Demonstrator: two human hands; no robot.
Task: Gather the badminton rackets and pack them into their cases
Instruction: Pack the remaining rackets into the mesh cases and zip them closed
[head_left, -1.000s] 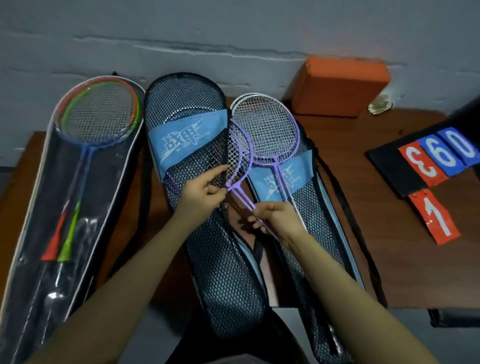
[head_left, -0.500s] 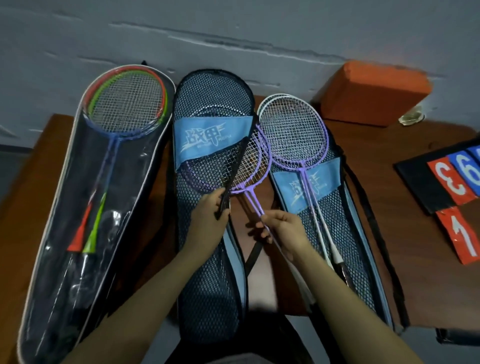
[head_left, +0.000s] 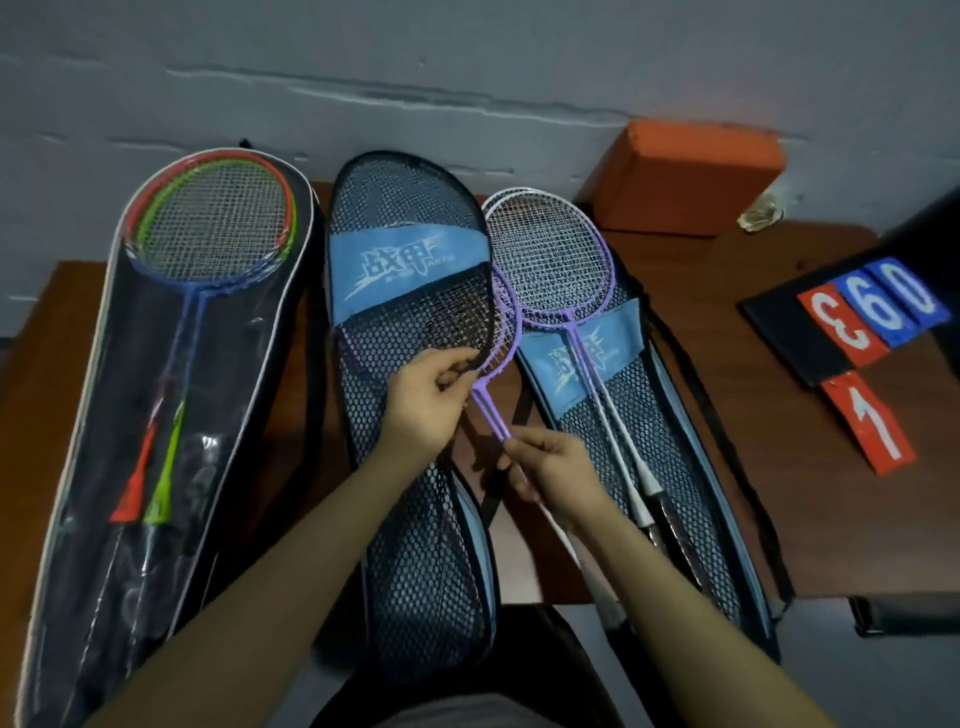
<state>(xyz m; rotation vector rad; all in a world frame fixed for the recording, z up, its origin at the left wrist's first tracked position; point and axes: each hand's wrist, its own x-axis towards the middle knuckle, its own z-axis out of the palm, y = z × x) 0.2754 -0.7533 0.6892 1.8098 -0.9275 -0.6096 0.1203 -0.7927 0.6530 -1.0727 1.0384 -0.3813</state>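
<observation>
The racket (head_left: 491, 400) is sliding deeper into the case (head_left: 415, 519); left hand (head_left: 423, 410) pinching its edge, right hand (head_left: 553, 467) pinching the shaft.

A grey painted wall (head_left: 467, 67) with rough horizontal ridges is filling the top of the frame under dim, cool light. Below it, a dark brown wooden table (head_left: 701, 415) is stretching across the middle, its front edge showing at lower right.
</observation>
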